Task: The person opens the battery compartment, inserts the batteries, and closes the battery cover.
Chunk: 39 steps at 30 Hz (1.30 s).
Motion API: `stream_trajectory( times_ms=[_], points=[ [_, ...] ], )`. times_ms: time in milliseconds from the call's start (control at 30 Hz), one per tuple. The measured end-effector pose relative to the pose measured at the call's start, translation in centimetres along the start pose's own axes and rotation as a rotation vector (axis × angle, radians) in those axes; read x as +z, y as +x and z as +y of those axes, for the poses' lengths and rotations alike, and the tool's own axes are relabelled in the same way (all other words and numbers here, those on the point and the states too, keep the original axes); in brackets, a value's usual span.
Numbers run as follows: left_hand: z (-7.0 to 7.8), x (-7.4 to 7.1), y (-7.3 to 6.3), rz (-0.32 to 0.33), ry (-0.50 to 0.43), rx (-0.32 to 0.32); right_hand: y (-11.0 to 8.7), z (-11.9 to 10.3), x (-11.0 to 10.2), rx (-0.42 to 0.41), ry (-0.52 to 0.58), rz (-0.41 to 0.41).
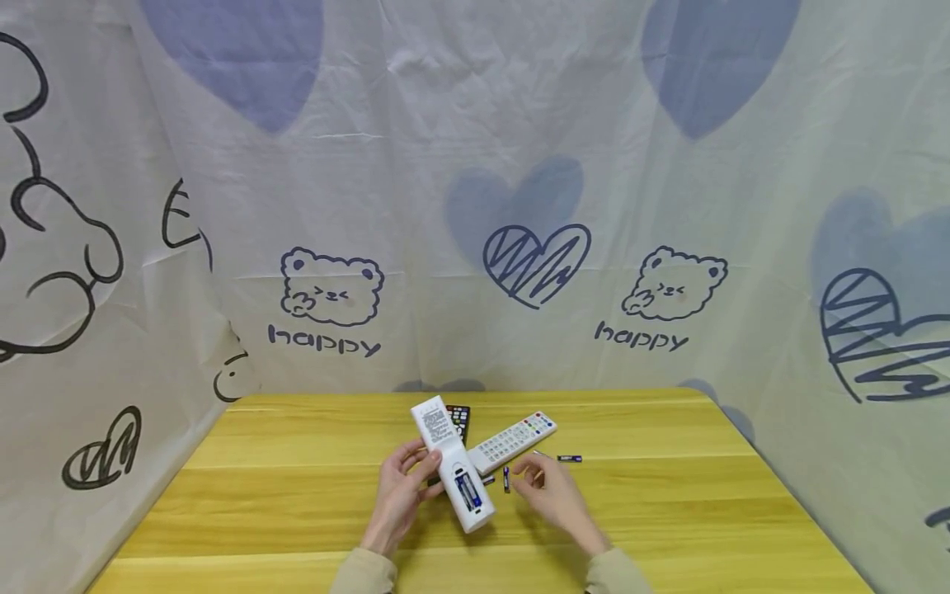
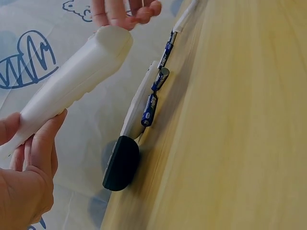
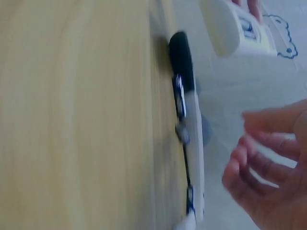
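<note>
My left hand [image 1: 398, 493] grips a white remote control [image 1: 438, 425] by its side, tilted above the table with its back turned up. The battery compartment [image 1: 468, 490] is uncovered and holds two blue-and-silver batteries. To its right, my right hand [image 1: 547, 488] hovers with loosely bent fingers and nothing between thumb and fingertips. Beside those fingertips a loose battery [image 1: 507, 479] lies on the table, and another battery [image 1: 570, 458] lies farther right. A third loose battery [image 1: 487, 479] shows partly from behind the raised remote.
A second white remote control [image 1: 514, 441] lies buttons up behind the hands. The black remote control [image 1: 460, 419] is partly hidden by the raised one. A small white piece [image 2: 184, 18] rests beyond the batteries in the left wrist view. A printed cloth [image 1: 445, 330] hangs behind the wooden table [image 1: 297, 478].
</note>
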State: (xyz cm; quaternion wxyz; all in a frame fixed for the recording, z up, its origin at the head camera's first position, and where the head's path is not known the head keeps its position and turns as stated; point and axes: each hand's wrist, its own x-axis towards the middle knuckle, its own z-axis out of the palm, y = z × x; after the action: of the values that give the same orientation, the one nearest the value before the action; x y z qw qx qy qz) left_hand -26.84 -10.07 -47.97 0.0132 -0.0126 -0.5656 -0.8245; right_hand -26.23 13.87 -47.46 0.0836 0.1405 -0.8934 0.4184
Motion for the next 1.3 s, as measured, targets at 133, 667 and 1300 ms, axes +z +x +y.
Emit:
stream_trajectory(
  times_ms=[133, 667, 1300],
  points=[
    [0.0, -0.2, 0.1, 0.012, 0.006, -0.002, 0.0, 0.9, -1.0, 0.008, -0.265, 0.065],
    [0.2, -0.1, 0.1, 0.028, 0.007, -0.012, -0.7, 2.5, -3.2, 0.181, -0.379, 0.018],
    [0.1, -0.2, 0.0, 0.034, 0.003, -0.015, -0.9, 3.3, -3.0, 0.179, -0.392, -0.001]
  ],
)
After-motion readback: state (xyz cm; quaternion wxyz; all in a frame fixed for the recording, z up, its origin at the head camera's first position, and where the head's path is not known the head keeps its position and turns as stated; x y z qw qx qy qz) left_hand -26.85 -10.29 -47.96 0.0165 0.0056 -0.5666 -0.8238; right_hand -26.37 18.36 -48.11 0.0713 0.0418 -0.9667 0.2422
